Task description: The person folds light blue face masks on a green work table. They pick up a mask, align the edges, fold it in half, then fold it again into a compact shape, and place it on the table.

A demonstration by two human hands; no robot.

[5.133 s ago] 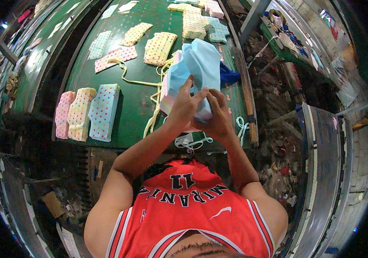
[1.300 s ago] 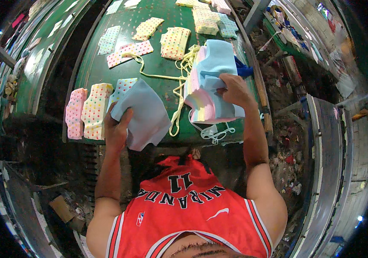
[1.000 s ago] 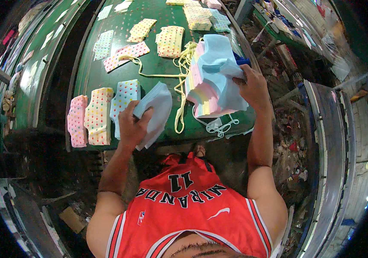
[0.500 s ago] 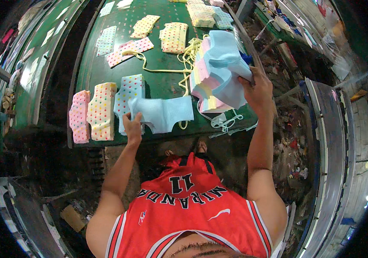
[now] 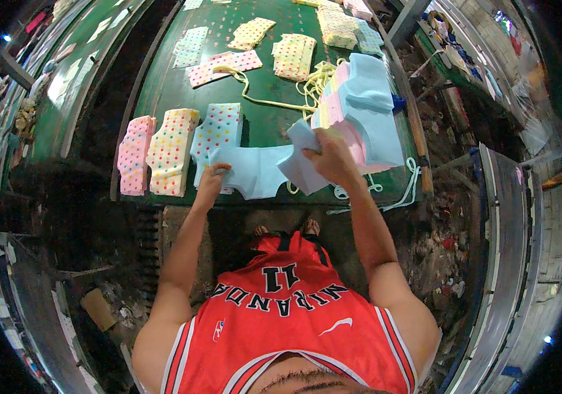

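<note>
My left hand (image 5: 211,184) pinches the left end of a plain light blue cloth piece (image 5: 258,172) with curved cut-outs. This piece lies at the table's near edge, partly over the blue dotted stack (image 5: 218,128). My right hand (image 5: 334,157) grips a second light blue cloth piece (image 5: 302,148), lifted and folded, overlapping the first one's right end. Right beside that hand stands a tall stack of cut cloth pieces (image 5: 376,134) with blue on top and pink and yellow layers at its side.
Pink dotted (image 5: 136,157) and cream dotted (image 5: 172,154) stacks stand at the near left of the green table (image 5: 268,121). Farther back lie more dotted pieces (image 5: 294,56) and a tangled yellow cord (image 5: 274,102). Pale ties (image 5: 412,180) hang near the right edge.
My right hand has moved left from the tall stack's right side, bringing a blue piece over to the one at my left hand. The stack's top piece now lies flat.
</note>
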